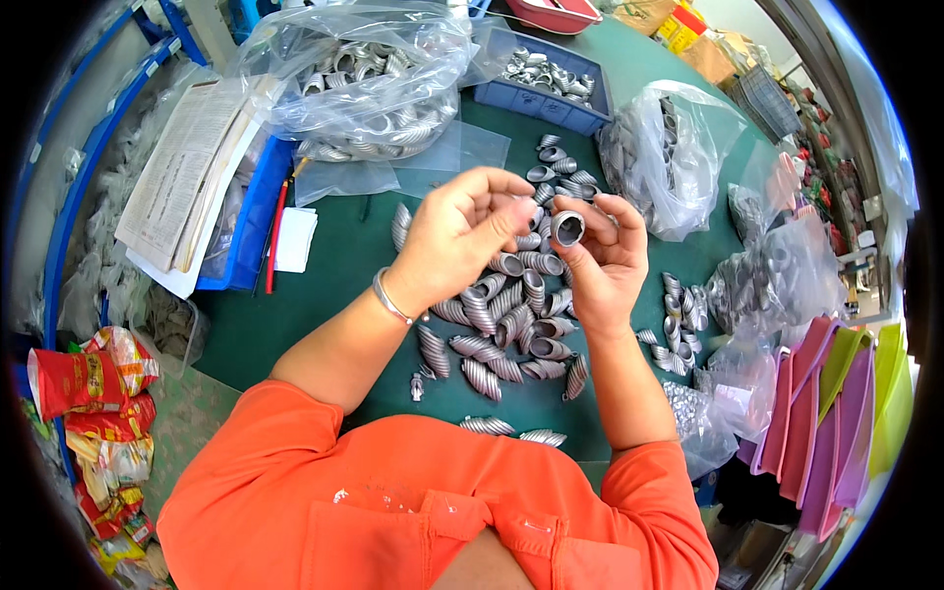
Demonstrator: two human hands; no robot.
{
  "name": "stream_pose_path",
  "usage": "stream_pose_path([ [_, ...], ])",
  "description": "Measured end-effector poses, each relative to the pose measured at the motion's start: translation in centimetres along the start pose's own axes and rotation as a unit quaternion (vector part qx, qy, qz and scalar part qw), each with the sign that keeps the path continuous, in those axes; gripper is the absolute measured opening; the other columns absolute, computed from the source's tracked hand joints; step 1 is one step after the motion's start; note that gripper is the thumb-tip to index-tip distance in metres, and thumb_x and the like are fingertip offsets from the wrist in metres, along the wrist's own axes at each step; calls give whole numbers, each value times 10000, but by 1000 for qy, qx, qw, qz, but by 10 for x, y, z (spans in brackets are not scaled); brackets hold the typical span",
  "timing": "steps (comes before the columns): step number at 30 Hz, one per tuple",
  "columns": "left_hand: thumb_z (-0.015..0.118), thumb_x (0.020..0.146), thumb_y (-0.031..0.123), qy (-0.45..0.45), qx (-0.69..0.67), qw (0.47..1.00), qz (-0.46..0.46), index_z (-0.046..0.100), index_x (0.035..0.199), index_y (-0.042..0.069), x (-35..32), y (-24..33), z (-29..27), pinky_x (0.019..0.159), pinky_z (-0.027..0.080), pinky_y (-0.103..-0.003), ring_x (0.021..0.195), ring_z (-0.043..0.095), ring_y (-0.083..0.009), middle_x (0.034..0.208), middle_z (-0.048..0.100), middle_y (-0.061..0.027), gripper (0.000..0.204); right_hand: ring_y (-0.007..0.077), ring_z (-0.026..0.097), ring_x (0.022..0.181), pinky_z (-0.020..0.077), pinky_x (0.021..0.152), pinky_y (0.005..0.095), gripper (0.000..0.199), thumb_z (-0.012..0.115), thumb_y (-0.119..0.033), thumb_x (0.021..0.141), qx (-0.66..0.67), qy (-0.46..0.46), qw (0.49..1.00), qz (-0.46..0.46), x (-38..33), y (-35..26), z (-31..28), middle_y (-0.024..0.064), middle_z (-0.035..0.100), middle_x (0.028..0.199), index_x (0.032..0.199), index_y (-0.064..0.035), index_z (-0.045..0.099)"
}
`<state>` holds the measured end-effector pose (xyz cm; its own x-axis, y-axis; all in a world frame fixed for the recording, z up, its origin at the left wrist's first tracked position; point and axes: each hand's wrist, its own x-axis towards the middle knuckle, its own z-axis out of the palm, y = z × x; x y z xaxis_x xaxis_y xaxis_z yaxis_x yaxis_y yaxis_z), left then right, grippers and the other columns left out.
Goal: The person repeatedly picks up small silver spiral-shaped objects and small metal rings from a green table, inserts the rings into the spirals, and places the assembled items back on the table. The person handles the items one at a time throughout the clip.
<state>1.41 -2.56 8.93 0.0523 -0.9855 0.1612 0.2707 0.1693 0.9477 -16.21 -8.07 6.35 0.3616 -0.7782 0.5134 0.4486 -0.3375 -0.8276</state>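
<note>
My right hand (605, 261) holds a short ribbed metal sleeve (567, 227) between thumb and fingers, its open end turned toward me. My left hand (457, 236) is raised beside it, fingertips curled close to the sleeve; whether they pinch something small I cannot tell. A metal bracelet (390, 297) circles my left wrist. Below both hands lies a loose heap of similar ribbed metal sleeves (511, 315) on the green table (324, 285). I wear orange sleeves.
A clear bag of metal sleeves (369, 84) sits at the back left, a blue bin (546, 98) of parts behind the heap, more bags (669, 157) to the right. Papers (192, 167) lie on a blue tray at left; coloured folders (836, 413) at right.
</note>
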Motion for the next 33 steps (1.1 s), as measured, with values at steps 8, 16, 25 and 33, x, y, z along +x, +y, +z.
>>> stream_pose_path([
  [8,626,908,113,37,44,998,3,555,1149,4,-10,-32,6,666,458,-198,791,590,-85,946,642,-54,273,215,555,998,479,820,289,270,628,137,796,-486,55,803,-341,21,-46,-45,155,557,1129,1027,1,596],
  [16,628,894,54,71,38,996,27,559,1136,-13,-5,-29,-17,665,445,-193,763,564,-76,913,618,-48,260,284,595,943,458,848,364,202,655,-83,842,-771,342,445,-299,65,-206,-244,121,646,985,1034,-21,638],
  [25,626,896,68,79,47,995,45,564,1136,-12,-4,-23,-24,682,463,-193,779,575,-70,926,630,-47,261,277,645,788,517,714,346,229,582,71,745,-671,-30,668,-319,53,-83,-126,145,663,895,947,-18,643],
  [33,623,895,39,86,47,993,59,570,1114,-29,-2,-21,-34,734,471,-203,823,577,-74,922,619,-38,235,336,561,1034,471,851,465,225,679,-106,789,-674,-168,714,87,89,115,-88,115,602,1060,1014,-92,683],
])
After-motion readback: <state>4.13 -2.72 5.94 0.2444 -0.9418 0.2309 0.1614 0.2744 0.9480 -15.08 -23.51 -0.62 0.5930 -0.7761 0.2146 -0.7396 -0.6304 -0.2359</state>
